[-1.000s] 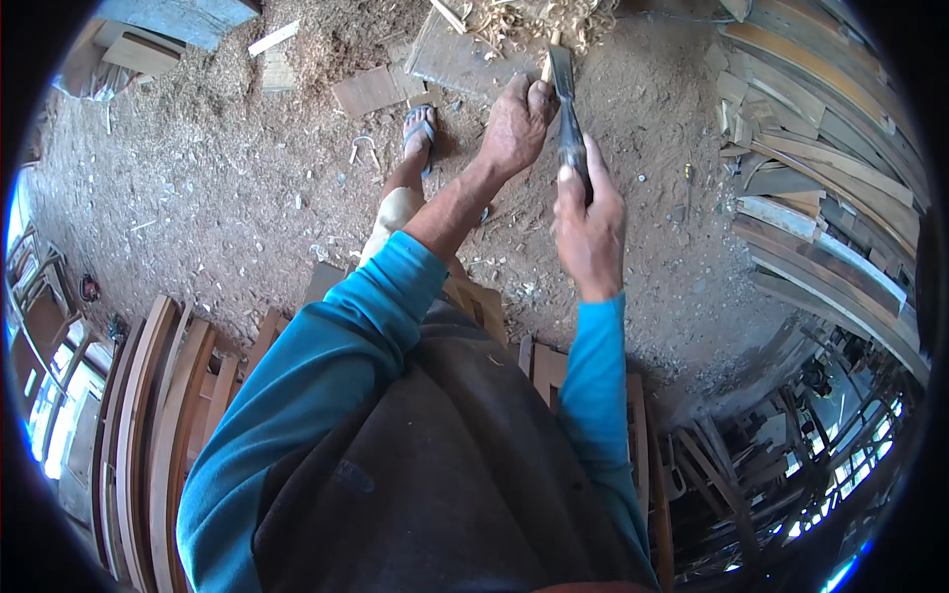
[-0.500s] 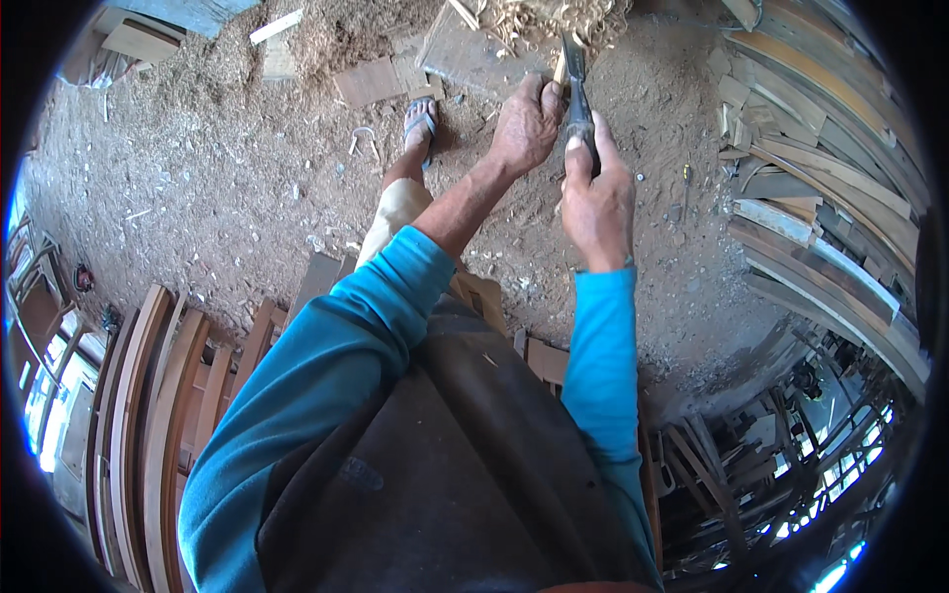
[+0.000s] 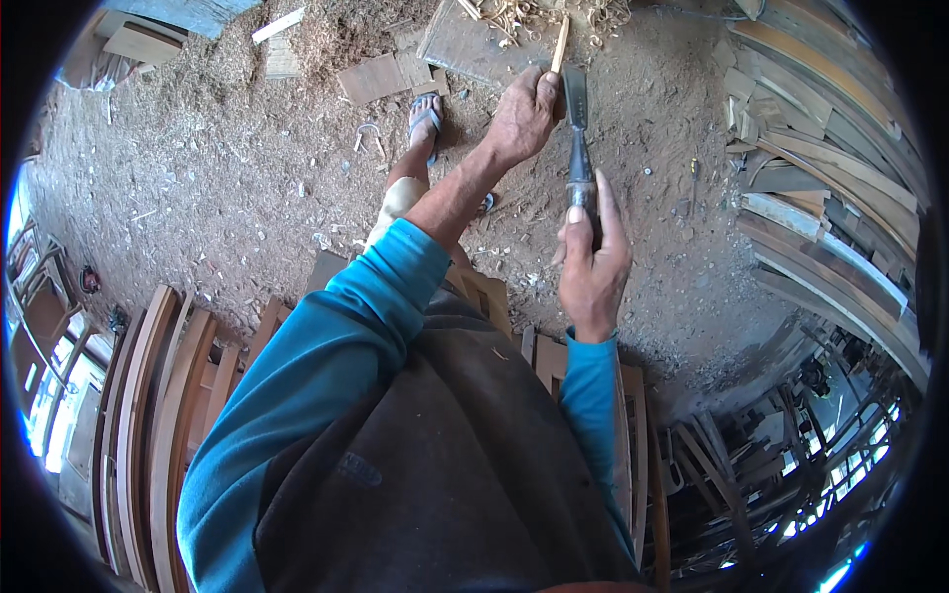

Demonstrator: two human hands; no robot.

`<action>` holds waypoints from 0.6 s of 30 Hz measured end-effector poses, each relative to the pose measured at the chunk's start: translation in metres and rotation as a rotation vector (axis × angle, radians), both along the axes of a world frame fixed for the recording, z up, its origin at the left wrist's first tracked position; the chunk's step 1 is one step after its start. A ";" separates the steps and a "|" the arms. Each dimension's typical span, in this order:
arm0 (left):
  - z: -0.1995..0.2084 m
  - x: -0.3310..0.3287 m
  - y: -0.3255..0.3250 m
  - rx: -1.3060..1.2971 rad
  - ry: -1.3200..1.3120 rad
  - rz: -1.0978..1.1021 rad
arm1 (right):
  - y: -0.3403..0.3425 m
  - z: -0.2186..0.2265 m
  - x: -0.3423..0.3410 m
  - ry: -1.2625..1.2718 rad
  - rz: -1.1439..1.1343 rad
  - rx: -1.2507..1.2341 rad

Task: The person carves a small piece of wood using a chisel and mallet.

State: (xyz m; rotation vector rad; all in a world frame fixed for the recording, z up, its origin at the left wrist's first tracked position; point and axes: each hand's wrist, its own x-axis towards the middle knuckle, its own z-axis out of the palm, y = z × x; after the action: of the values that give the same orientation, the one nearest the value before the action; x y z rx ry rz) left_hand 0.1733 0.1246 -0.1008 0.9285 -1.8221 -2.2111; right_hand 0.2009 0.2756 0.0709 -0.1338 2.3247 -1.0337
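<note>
My left hand (image 3: 524, 117) is closed round a thin wooden stick (image 3: 561, 47), whose pale upper end points away from me. In my right hand (image 3: 596, 267) is the dark handle of a chisel (image 3: 579, 148). Its index finger lies stretched along the handle, and the flat metal blade points away from me. The blade is just to the right of the stick and my left fingers; whether it touches them I cannot tell. Beyond the stick lies a flat board (image 3: 465, 44) with curled wood shavings (image 3: 519, 22) on it. The stick's lower end is hidden in my left hand.
Curved timber pieces (image 3: 830, 237) are stacked along the right. More planks (image 3: 178, 395) stand at the lower left. A screwdriver (image 3: 694, 173) lies on the dirt floor right of my hands. My sandalled foot (image 3: 424, 119) is left of my left hand, near thin board scraps (image 3: 374, 79).
My right hand has drawn the chisel back toward me, so its blade now sits lower beside my left hand. More of the stick's upper end shows. My left hand has barely moved.
</note>
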 end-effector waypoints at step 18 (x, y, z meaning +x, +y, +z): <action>0.013 0.002 -0.007 0.018 -0.040 -0.006 | -0.049 -0.029 -0.020 0.154 0.109 0.098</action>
State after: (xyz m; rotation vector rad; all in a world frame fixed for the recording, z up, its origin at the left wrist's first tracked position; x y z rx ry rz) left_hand 0.1756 0.1176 -0.0883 0.9784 -1.8270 -2.2326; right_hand 0.1807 0.2264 0.0420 -0.3073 2.4711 -0.8819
